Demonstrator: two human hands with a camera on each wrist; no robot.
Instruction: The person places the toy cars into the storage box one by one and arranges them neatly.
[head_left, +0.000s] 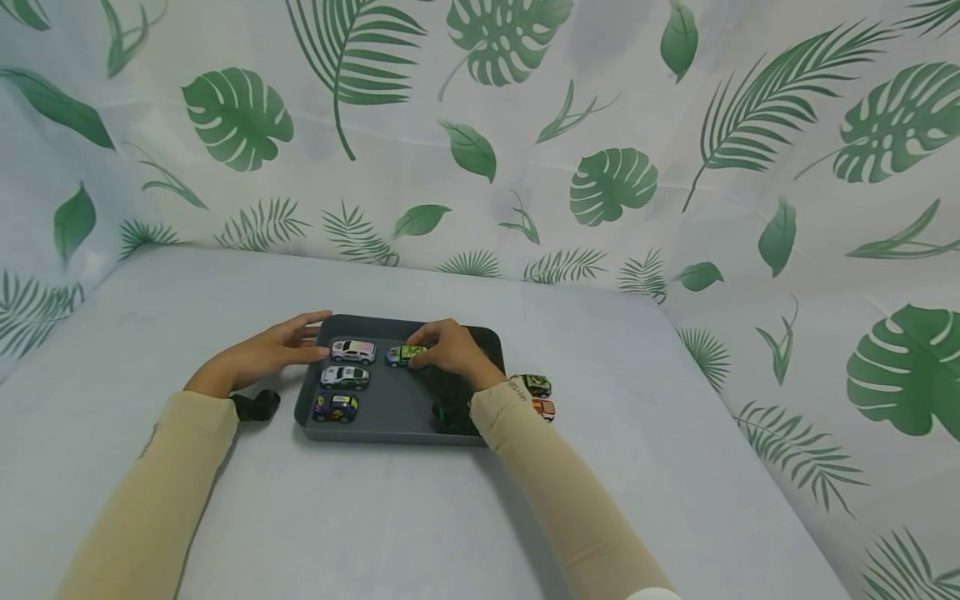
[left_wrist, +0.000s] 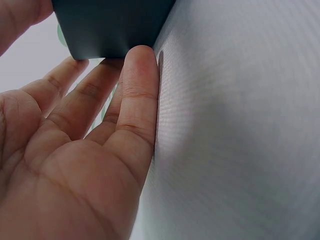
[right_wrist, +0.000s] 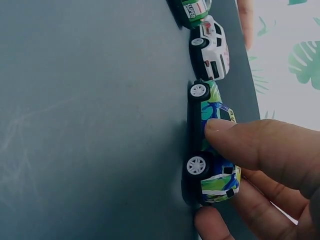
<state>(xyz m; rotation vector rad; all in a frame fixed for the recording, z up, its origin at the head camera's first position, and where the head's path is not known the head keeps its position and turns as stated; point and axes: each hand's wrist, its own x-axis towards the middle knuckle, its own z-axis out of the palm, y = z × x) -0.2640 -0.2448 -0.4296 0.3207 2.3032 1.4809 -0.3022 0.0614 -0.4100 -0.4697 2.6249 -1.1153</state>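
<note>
My right hand [head_left: 453, 350] pinches a green, yellow and blue toy car [head_left: 401, 356] between thumb and fingers, at the back middle of the grey tray [head_left: 397, 435]. In the right wrist view the car's [right_wrist: 212, 155] wheels are at the tray floor; whether they bear its weight I cannot tell. A white toy car [right_wrist: 212, 50] stands in line just beyond it. My left hand [head_left: 273, 350] is at the tray's back left corner. In the left wrist view its fairly straight fingers [left_wrist: 140, 85] touch the tray's outer wall [left_wrist: 107, 30].
Down the tray's left side stand a white-and-pink car [head_left: 353, 352], a white-and-green car [head_left: 345, 377] and a dark blue-and-yellow car [head_left: 336, 408]. Right of the tray, a green car [head_left: 536, 385] and an orange car [head_left: 544, 409] lie on the white tabletop [head_left: 637, 467], partly behind my right sleeve.
</note>
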